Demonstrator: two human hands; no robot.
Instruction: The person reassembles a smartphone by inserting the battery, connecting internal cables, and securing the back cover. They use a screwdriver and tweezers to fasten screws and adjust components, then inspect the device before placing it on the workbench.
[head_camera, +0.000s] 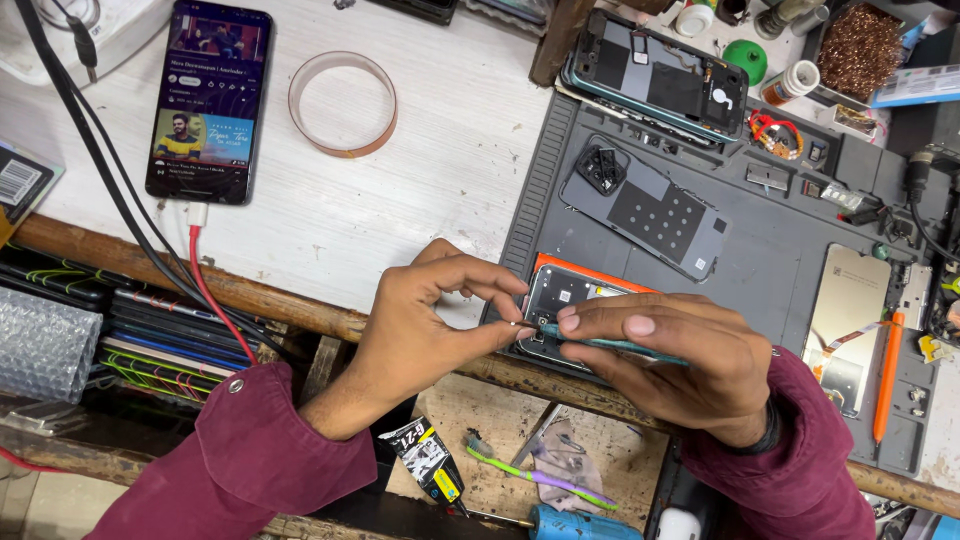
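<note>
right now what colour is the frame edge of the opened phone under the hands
Orange, along the top edge of the opened phone; head view.

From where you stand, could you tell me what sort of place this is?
Probably a phone repair bench: an opened black phone with exposed internals, a grey rubber repair mat and a detached grey phone back cover.

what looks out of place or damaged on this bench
Several phones lie opened up: one with its back off at the top of the grey mat, a loose back cover askew below it. The phone under the hands, left and right, overhangs the bench edge. A toothbrush and glue tube lie on a lower board.
</note>
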